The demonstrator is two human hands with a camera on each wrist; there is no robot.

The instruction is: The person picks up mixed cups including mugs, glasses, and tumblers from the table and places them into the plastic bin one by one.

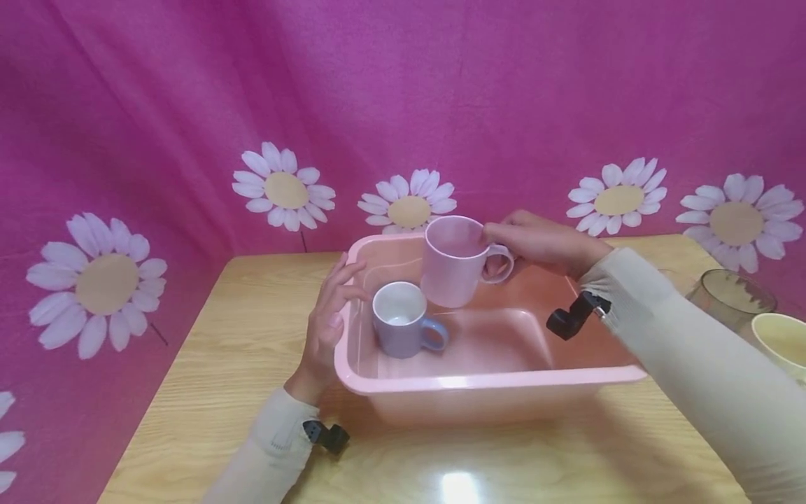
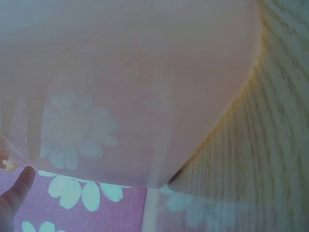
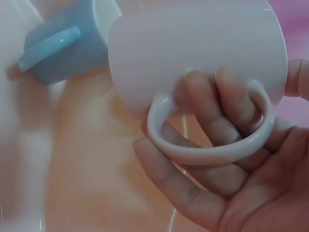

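Note:
A pink mug [image 1: 450, 269] is held upright over the pink basin [image 1: 491, 383] by my right hand [image 1: 535, 241]. In the right wrist view, two fingers [image 3: 210, 104] pass through the mug's handle and the thumb lies at its rim. Inside the basin, toward its left end, stands a blue-grey mug [image 1: 399, 332] with a white interior, its handle pointing right. My left hand [image 1: 324, 325] rests on the basin's left rim with fingers spread and fairly straight. The left wrist view is mostly filled by the basin's outer wall [image 2: 120, 121], with one fingertip at its rim.
At the right end of the wooden table [image 1: 252, 322], partly behind my right sleeve, stand a clear dark-tinted glass [image 1: 730, 297] and a pale yellow cup [image 1: 781, 343]. A magenta cloth [image 1: 504, 105] with daisies hangs behind the table and along its left side.

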